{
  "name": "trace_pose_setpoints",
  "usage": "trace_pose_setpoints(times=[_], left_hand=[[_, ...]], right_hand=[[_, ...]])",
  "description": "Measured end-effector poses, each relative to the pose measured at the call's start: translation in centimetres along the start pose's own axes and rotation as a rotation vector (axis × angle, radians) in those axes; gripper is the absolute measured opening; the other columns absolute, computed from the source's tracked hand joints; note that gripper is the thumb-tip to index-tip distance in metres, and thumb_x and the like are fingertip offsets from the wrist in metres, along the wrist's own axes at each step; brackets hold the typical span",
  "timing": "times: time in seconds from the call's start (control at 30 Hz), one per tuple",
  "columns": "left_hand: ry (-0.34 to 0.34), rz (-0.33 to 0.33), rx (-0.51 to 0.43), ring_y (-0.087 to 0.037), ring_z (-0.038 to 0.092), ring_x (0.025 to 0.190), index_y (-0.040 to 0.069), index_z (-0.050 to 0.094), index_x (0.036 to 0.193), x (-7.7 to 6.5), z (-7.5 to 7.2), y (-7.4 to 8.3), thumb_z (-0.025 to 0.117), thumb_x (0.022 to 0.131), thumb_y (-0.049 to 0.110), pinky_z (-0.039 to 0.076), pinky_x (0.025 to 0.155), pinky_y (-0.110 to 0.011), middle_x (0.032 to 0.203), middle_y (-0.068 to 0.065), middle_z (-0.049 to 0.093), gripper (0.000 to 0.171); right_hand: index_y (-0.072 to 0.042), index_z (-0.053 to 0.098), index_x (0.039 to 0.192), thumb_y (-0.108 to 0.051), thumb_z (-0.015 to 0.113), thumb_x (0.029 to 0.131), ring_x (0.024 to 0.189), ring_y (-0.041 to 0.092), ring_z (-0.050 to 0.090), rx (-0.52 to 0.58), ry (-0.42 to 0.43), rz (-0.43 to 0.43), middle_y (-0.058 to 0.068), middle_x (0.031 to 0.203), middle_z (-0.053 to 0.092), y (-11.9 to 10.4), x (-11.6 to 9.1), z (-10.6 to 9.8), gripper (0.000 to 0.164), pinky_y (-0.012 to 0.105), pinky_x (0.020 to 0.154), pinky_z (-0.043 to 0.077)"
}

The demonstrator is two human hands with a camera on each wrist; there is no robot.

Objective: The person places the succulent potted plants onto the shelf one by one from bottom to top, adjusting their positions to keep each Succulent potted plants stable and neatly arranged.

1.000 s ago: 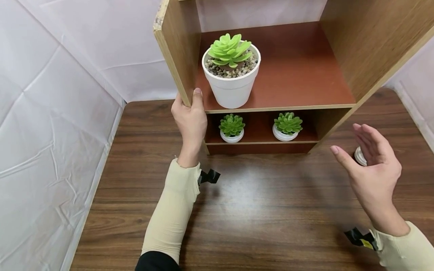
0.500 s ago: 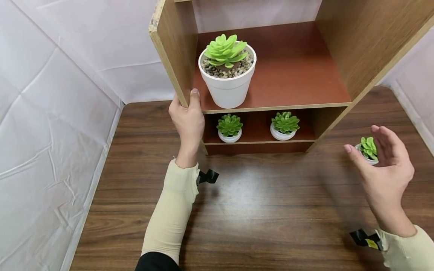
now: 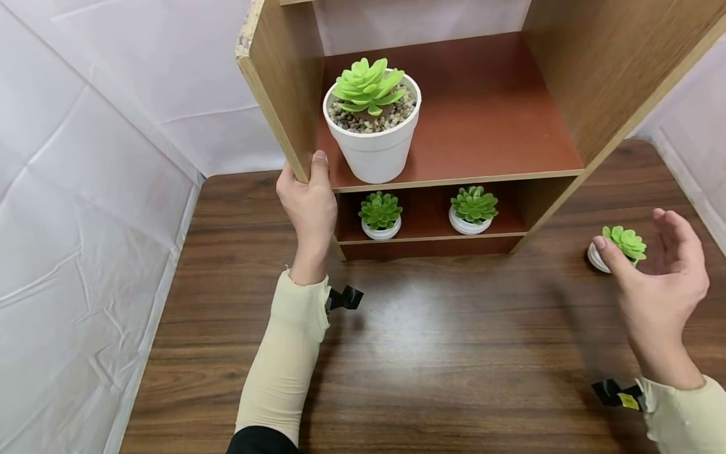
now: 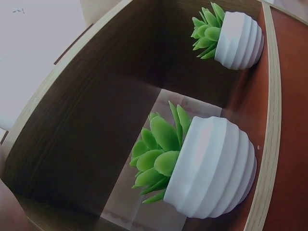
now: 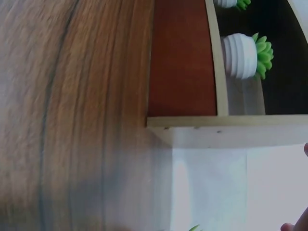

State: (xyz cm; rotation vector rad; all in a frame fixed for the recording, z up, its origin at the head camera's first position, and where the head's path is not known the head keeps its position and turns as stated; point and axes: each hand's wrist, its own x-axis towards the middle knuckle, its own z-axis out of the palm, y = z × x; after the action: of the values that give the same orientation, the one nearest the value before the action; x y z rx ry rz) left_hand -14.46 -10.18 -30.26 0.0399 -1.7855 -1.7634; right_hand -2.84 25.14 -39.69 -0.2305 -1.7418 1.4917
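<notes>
My left hand point(image 3: 309, 205) grips the left side panel of a wooden shelf unit point(image 3: 283, 94), thumb on its inner face. My right hand point(image 3: 666, 284) hovers over the table at the right, fingers curved and thumb apart, holding nothing. Just past its thumb stands a small succulent in a white pot point(image 3: 598, 257), partly hidden by the hand. On the lower shelf sit two small potted succulents, a left one point(image 3: 381, 233) and a right one point(image 3: 469, 224). The left wrist view shows their ribbed white pots point(image 4: 211, 168) up close.
A larger white pot with a pale green succulent point(image 3: 374, 154) stands on the reddish-brown middle shelf point(image 3: 482, 107), near the left panel. The shelf unit stands on a dark wood-grain table point(image 3: 431, 353). White sheeting point(image 3: 85, 252) hangs along the left and back.
My right hand has moved to the right, uncovering the small succulent on the table. My left hand keeps its grip on the panel while the view shifts slightly.
</notes>
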Motion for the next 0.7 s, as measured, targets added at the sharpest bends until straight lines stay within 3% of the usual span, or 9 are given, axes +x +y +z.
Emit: trace_pose_setpoints(times=[0.17,0.33,0.57,0.7], left_hand=[[-0.008,0.002,-0.014,-0.011,0.030,0.046,0.000,0.051,0.069,0.0,-0.1,0.1,0.053,0.087,-0.003,0.027,0.048,-0.023,0.052,0.000,0.035,0.018],[-0.003,-0.011,-0.005,-0.012,0.030,0.046,-0.001,0.051,0.069,0.0,0.0,0.0,0.054,0.086,-0.003,0.027,0.048,-0.023,0.052,-0.001,0.035,0.018],[0.007,0.017,-0.006,-0.017,0.031,0.046,0.005,0.053,0.069,0.7,0.1,-3.1,0.056,0.087,0.003,0.027,0.047,-0.025,0.052,-0.006,0.037,0.019],[0.007,0.038,-0.012,-0.018,0.031,0.047,0.006,0.053,0.069,0.9,0.0,-3.3,0.056,0.087,0.005,0.028,0.047,-0.025,0.053,-0.007,0.037,0.019]], right_hand=[[0.001,0.050,0.122,0.016,0.074,0.062,0.116,0.025,0.040,-0.013,0.011,0.041,0.016,0.123,0.047,1.1,0.4,-0.6,0.067,0.026,0.094,0.034],[-0.007,0.047,0.128,0.008,0.075,0.067,0.119,0.018,0.039,-0.214,0.004,0.101,0.008,0.128,0.044,1.8,0.5,-1.2,0.069,0.024,0.096,0.031],[-0.012,0.044,0.131,0.001,0.076,0.070,0.121,0.013,0.035,-0.284,0.007,0.188,0.005,0.131,0.040,3.1,0.7,-1.7,0.070,0.019,0.092,0.032],[-0.014,0.043,0.131,0.000,0.076,0.071,0.120,0.013,0.034,-0.295,-0.005,0.218,0.003,0.130,0.039,3.5,0.9,-1.8,0.070,0.021,0.087,0.035]])
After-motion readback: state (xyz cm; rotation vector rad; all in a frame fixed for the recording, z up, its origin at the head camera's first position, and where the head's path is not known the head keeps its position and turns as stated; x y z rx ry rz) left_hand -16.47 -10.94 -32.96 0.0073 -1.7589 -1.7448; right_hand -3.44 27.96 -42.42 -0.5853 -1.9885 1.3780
